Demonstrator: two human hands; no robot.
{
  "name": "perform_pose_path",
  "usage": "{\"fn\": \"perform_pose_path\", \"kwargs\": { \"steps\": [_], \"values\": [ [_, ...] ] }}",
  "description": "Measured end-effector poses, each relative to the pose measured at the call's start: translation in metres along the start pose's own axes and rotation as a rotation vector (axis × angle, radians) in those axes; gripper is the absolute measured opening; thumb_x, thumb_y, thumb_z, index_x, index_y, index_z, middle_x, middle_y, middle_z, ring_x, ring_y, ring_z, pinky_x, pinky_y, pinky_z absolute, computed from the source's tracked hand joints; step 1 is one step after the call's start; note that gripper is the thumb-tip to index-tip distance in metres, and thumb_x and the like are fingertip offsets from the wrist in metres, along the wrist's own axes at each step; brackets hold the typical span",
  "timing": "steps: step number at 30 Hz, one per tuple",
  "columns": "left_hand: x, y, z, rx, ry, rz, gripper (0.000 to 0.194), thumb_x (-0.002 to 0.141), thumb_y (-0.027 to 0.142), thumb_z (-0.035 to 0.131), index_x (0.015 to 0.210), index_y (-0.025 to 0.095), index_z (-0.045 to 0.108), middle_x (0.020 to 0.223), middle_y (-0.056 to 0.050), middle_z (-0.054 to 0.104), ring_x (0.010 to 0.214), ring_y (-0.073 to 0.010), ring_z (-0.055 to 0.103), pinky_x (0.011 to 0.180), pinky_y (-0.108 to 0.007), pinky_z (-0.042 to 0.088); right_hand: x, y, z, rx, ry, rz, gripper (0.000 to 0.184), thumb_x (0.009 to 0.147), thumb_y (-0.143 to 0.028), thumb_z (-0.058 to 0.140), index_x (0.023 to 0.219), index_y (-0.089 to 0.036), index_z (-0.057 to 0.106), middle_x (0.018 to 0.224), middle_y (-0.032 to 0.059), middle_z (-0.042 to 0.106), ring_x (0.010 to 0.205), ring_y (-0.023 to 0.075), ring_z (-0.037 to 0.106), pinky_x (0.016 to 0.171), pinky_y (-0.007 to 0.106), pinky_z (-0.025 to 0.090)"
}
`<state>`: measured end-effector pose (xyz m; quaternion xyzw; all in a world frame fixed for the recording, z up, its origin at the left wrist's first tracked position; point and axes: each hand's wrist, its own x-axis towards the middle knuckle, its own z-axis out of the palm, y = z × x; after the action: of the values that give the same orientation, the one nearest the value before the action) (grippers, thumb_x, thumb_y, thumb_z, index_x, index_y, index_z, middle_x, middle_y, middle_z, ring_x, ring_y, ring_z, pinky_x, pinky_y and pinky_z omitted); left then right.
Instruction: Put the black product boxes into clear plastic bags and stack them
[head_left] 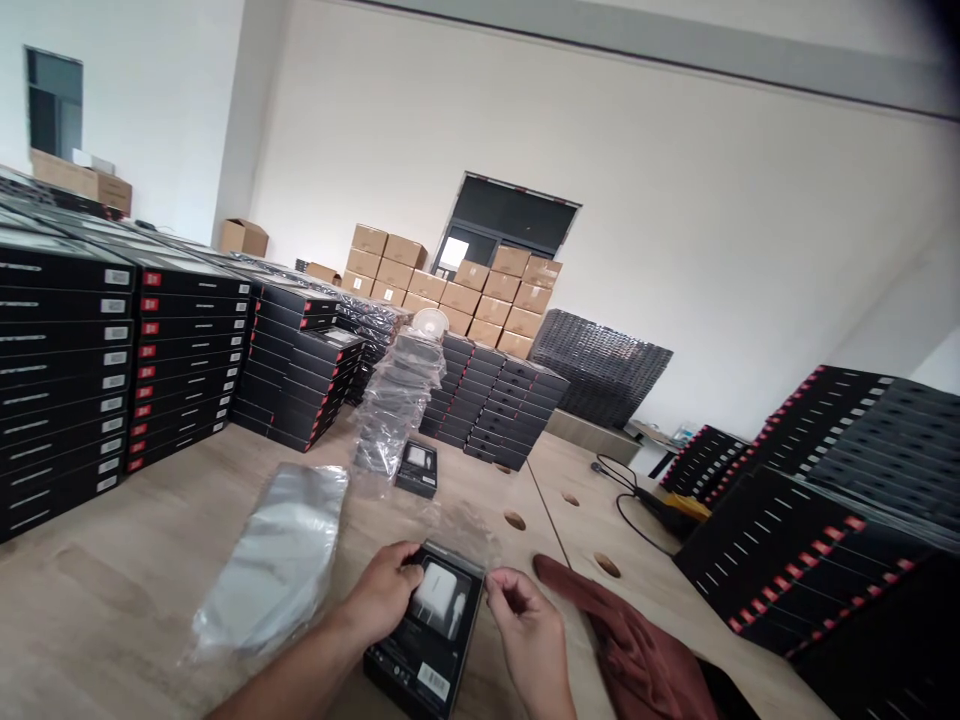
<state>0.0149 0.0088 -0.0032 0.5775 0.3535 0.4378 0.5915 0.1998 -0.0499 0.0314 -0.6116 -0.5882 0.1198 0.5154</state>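
Observation:
A black charger box lies on the wooden table before me, tilted slightly, with a white charger and cable pictured on its face and a barcode label near its lower end. My left hand grips its upper left edge, thumb on the face. At the upper right corner, my right hand is closed in a pinch on the edge of a clear plastic bag, which sticks out past the box's far end. How far the bag covers the box is hard to see. Farther off stands a smaller-looking similar box.
Flat clear bags lie at the left. A tall pile of wrapped boxes stands ahead. Black box stacks line the left, and more stacks rise at right. A maroon cloth and a black cable lie on the right side.

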Motion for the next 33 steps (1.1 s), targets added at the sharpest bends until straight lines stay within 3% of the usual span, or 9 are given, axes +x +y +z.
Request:
{"fn": "perform_pose_path", "kwargs": {
  "steps": [7,10,13,15,18,22,25,29,33],
  "values": [
    [-0.004,0.009,0.003,-0.012,0.132,0.088,0.035,0.077,0.023,0.050,0.110,0.017,0.060,0.105,-0.006,0.068,0.091,-0.0209,0.062,0.084,-0.031,0.045,-0.002,-0.006,0.005,0.280,-0.131,0.207,0.034,0.075,-0.053,0.062,0.073,-0.018,0.062,0.069,0.0008,0.061,0.066,0.0168,0.057,0.056,0.024,0.047],
    [-0.010,0.020,0.008,-0.102,0.087,0.209,0.029,0.080,0.027,0.053,0.107,0.017,0.057,0.101,-0.007,0.068,0.090,-0.0198,0.062,0.082,-0.030,0.047,-0.003,-0.009,0.006,0.515,-0.108,0.288,0.027,0.076,-0.046,0.063,0.072,-0.020,0.056,0.071,-0.0009,0.061,0.066,0.0159,0.058,0.058,0.024,0.048],
    [-0.013,0.034,0.008,-0.246,0.038,0.292,0.030,0.076,0.026,0.062,0.105,0.017,0.056,0.105,-0.007,0.065,0.099,-0.0203,0.059,0.089,-0.030,0.045,-0.002,-0.016,0.000,0.622,-0.028,0.216,0.023,0.070,-0.035,0.073,0.074,-0.022,0.055,0.071,-0.0039,0.061,0.067,0.0138,0.059,0.064,0.023,0.048],
    [-0.012,0.041,0.003,-0.254,0.011,0.278,0.034,0.073,0.025,0.066,0.105,0.017,0.057,0.103,-0.007,0.064,0.097,-0.0200,0.059,0.089,-0.030,0.044,0.000,-0.021,-0.005,0.621,-0.035,0.176,0.031,0.066,-0.031,0.076,0.091,-0.024,0.058,0.085,-0.0019,0.067,0.080,0.0162,0.062,0.073,0.025,0.049],
    [-0.010,0.043,-0.013,-0.079,-0.057,0.221,0.028,0.070,0.027,0.068,0.095,0.016,0.063,0.093,-0.004,0.064,0.087,-0.0182,0.058,0.079,-0.027,0.044,0.000,-0.025,-0.011,0.480,-0.211,0.131,0.042,0.068,-0.031,0.074,0.107,-0.023,0.060,0.101,0.0043,0.069,0.094,0.0220,0.063,0.084,0.033,0.049],
    [-0.009,0.033,-0.031,0.391,-0.094,0.124,0.027,0.056,0.025,0.075,0.081,0.018,0.068,0.086,0.001,0.059,0.082,-0.0170,0.053,0.069,-0.024,0.038,-0.006,-0.021,-0.011,0.221,-0.453,0.111,0.038,0.067,-0.031,0.074,0.102,-0.018,0.066,0.097,0.0075,0.070,0.094,0.0276,0.062,0.087,0.040,0.047],
    [-0.011,0.030,-0.034,0.608,-0.151,0.023,0.035,0.048,0.025,0.078,0.080,0.019,0.069,0.081,0.002,0.055,0.076,-0.0161,0.050,0.063,-0.023,0.035,-0.010,-0.020,-0.010,0.237,-0.521,0.135,0.048,0.062,-0.033,0.079,0.104,-0.016,0.065,0.097,0.0087,0.071,0.094,0.0296,0.063,0.087,0.042,0.047],
    [-0.012,0.042,-0.028,0.294,-0.173,0.111,0.056,0.058,0.031,0.075,0.111,0.019,0.060,0.072,0.005,0.050,0.068,-0.0120,0.046,0.062,-0.021,0.035,-0.008,-0.022,-0.011,0.242,-0.409,0.108,0.042,0.074,-0.040,0.069,0.109,-0.019,0.062,0.104,0.0089,0.069,0.096,0.0279,0.061,0.089,0.043,0.045],
    [-0.006,0.036,-0.027,0.197,-0.171,0.134,0.028,0.062,0.025,0.070,0.087,0.014,0.063,0.063,0.006,0.048,0.061,-0.0097,0.044,0.058,-0.020,0.032,-0.010,-0.017,-0.001,0.251,-0.436,0.141,0.045,0.068,-0.034,0.074,0.109,-0.019,0.063,0.104,0.0085,0.069,0.097,0.0284,0.061,0.091,0.043,0.044]
  ]
}}
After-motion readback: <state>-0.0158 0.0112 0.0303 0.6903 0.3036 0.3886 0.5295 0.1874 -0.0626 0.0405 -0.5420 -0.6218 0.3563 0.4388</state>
